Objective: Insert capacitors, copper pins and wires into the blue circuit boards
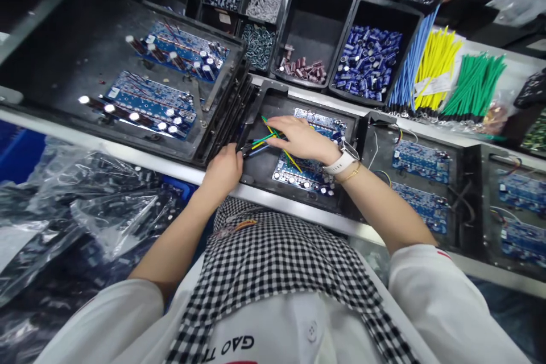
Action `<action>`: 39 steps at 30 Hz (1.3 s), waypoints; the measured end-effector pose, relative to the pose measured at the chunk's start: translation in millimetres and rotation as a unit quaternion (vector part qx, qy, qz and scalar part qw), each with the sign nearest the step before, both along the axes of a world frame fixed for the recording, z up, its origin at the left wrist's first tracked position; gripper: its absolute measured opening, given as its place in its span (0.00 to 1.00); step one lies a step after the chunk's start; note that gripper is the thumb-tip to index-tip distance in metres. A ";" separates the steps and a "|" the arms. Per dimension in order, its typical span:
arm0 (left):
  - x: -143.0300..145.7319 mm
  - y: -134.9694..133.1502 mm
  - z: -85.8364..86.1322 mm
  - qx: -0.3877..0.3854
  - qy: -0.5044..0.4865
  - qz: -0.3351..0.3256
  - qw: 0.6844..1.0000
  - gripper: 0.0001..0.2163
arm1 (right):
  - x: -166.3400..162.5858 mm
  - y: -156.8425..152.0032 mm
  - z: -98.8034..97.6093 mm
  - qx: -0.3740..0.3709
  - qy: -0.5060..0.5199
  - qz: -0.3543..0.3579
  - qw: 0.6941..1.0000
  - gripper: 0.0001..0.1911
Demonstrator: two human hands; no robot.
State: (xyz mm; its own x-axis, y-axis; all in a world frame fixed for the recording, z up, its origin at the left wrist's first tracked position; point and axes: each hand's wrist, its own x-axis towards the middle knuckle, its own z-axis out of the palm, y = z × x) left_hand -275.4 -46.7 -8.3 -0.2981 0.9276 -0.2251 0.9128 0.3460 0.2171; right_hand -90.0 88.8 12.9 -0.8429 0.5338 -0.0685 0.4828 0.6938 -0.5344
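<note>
My left hand (224, 170) is closed round a small bunch of coloured wires (261, 143) (green, yellow, blue) at the near left edge of a black tray (273, 96). My right hand (301, 137), wearing a white watch, reaches left across the blue circuit boards (313, 173) in that tray. Its fingers are pinched on a green wire from the bunch. The boards carry several capacitors along the near edge.
A larger black tray (63, 51) with two populated blue boards sits at left. Bins of blue capacitors (369, 62), maroon capacitors (302, 70) and small parts stand behind. Blue, yellow and green wire bundles (439, 68) lie at right. More board trays (426, 182) continue right. Plastic bags (63, 222) lie below left.
</note>
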 end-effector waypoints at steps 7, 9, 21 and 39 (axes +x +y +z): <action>8.9 9.5 10.7 -0.096 0.068 -0.006 0.993 0.17 | 45.7 -13.9 7.8 0.015 0.127 -0.106 0.986 0.28; 5.7 9.3 10.2 -0.099 0.073 -0.010 0.992 0.17 | 79.4 -29.6 7.8 0.015 0.170 -0.211 0.962 0.28; 1.4 7.8 9.9 -0.075 0.069 -0.001 0.995 0.20 | 90.7 -101.6 -24.5 -0.405 0.321 -0.592 0.618 0.44; 8.3 3.0 108.5 0.034 0.031 -0.029 0.999 0.19 | 159.0 -111.3 101.5 -0.293 0.301 -0.510 0.751 0.39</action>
